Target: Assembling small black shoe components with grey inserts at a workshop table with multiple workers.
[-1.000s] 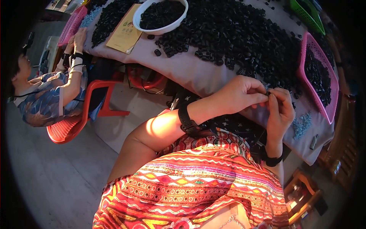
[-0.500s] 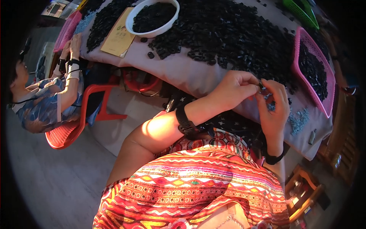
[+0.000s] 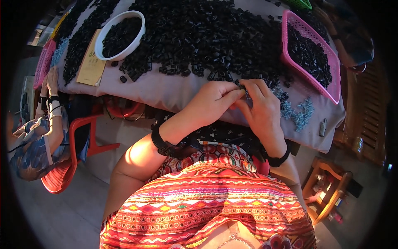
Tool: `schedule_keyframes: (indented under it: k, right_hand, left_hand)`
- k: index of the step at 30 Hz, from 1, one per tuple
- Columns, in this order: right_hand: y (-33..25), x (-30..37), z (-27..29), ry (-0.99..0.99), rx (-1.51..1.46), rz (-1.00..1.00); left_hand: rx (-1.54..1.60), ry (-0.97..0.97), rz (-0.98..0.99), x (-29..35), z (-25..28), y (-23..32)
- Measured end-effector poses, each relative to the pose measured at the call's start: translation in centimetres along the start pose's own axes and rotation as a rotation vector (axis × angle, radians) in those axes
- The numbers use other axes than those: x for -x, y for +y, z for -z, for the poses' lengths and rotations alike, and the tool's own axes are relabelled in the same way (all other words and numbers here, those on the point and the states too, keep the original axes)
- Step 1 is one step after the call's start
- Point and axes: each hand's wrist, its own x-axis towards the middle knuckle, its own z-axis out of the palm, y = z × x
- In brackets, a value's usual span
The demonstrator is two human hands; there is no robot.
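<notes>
Fingers of left hand (image 3: 215, 99) and right hand (image 3: 264, 110) pinch small dark piece (image 3: 242, 87) together, probably for steadiness, black pile (image 3: 199, 39) just beyond, presumably for easy reach.

Passable over cloth (image 3: 161, 88) beside the left hand (image 3: 213, 96) — blocked beyond by heaped black pieces (image 3: 199, 37). Walled rightward by pink basket (image 3: 335, 87).

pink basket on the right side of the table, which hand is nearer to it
Right: the right hand is left of the pink basket and closer to the person; the left hand is farther left.
</notes>
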Motion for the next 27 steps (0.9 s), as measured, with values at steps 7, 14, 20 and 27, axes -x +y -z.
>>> schedule_keyframes:
  k: [7,14,20,27]
  right_hand:
    - [0.0,-0.2,0.3,-0.018,-0.026,-0.048]
    - [-0.1,0.8,0.2,-0.013,-0.104,0.011]
    - [1.0,-0.6,1.9,0.074,-0.107,-0.001]
    - [6.3,-3.3,8.2,0.372,0.057,-0.307]
  left_hand:
    - [0.095,0.049,-0.007,-0.2,-0.6,-0.4]
    - [0.085,0.005,0.087,0.5,-0.4,-0.2]
    - [0.093,0.075,0.051,0.5,0.8,0.5]
    - [-0.156,0.362,-0.068,0.7,3.9,0.5]
